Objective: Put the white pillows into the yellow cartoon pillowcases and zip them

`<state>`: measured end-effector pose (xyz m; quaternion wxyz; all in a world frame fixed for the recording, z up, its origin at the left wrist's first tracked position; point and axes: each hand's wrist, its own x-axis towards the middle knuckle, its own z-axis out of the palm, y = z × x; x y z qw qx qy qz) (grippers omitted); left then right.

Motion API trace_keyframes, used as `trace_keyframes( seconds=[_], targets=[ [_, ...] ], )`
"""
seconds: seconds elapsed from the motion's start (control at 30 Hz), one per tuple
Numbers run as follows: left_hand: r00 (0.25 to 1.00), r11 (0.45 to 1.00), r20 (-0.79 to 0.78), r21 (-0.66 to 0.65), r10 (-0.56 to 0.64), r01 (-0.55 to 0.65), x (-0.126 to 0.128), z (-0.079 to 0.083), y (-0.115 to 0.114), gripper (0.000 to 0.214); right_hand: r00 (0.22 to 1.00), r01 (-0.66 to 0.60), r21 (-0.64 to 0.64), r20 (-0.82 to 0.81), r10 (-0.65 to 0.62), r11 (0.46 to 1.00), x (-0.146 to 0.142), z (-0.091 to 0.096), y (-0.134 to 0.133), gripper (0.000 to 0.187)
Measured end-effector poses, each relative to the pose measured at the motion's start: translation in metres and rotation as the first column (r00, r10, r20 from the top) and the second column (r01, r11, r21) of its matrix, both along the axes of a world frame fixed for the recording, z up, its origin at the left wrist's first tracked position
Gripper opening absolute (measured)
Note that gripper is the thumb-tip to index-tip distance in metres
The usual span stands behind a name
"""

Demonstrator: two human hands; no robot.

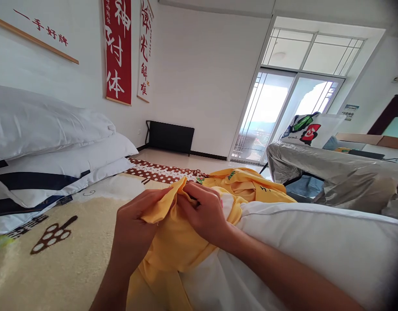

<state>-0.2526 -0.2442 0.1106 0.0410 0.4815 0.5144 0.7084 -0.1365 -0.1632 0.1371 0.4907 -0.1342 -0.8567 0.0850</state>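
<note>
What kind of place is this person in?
Most likely a home bedroom: stacked white pillows on a patterned bed cover, red hanging scrolls, a sliding glass door. Left hand and right hand grip a yellow cloth.

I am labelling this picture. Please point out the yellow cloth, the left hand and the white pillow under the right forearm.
yellow cloth (176, 248): head view, on its broad flat part.
left hand (134, 226): head view, on the middle of its back.
white pillow (315, 242): head view, on its bare top side.
</note>
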Motion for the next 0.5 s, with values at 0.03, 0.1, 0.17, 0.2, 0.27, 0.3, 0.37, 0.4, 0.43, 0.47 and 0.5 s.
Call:
trace_keyframes(
  seconds=[0.03,0.1,0.17,0.2,0.27,0.3,0.37,0.4,0.43,0.47,0.5],
  targets=[
    [1.000,0.999,0.012,-0.034,0.010,-0.010,-0.001,0.000,0.000,0.019,1.000,0.007,-0.032,0.000,-0.007,0.999,0.000,0.001,0.000,0.029],
    [0.999,0.995,0.023,-0.095,0.032,-0.030,-0.004,0.001,0.000,0.022,1.000,0.010,-0.074,0.003,-0.009,0.997,0.001,0.002,0.001,0.032],
    [1.000,0.994,-0.029,-0.109,0.011,-0.015,-0.007,0.000,0.001,0.020,1.000,0.003,-0.094,0.002,-0.003,0.996,0.001,0.002,0.001,0.034],
    [0.998,0.995,-0.068,-0.099,-0.014,0.008,-0.009,-0.001,0.002,0.018,1.000,-0.002,-0.100,0.000,0.002,0.995,0.001,0.002,0.001,0.035],
    [0.990,0.993,-0.113,-0.085,-0.086,0.076,-0.013,-0.002,0.003,0.014,1.000,-0.012,-0.112,0.010,0.013,0.994,0.002,0.003,0.001,0.036],
    [0.987,0.990,-0.107,-0.084,-0.123,0.114,-0.015,-0.002,0.003,0.014,1.000,-0.019,-0.119,0.023,0.021,0.993,0.002,0.003,0.001,0.037],
    [0.982,0.980,-0.055,-0.088,-0.183,0.178,-0.018,0.000,0.002,0.016,0.998,-0.029,-0.128,0.054,0.036,0.991,0.003,0.005,0.002,0.038],
    [0.978,0.975,-0.028,-0.093,-0.206,0.202,-0.020,0.001,0.001,0.018,0.997,-0.029,-0.131,0.065,0.037,0.991,0.004,0.006,0.002,0.040],
    [0.975,0.971,-0.008,-0.096,-0.221,0.220,-0.022,0.002,-0.001,0.019,0.997,-0.026,-0.133,0.069,0.035,0.991,0.005,0.008,0.002,0.041],
    [0.973,0.968,0.003,-0.099,-0.230,0.229,-0.025,0.002,-0.002,0.020,0.997,-0.021,-0.137,0.067,0.030,0.990,0.006,0.010,0.003,0.041],
    [0.974,0.969,0.016,-0.099,-0.227,0.228,-0.028,0.002,-0.004,0.021,0.998,-0.016,-0.145,0.063,0.025,0.989,0.007,0.012,0.003,0.039]
  ],
)
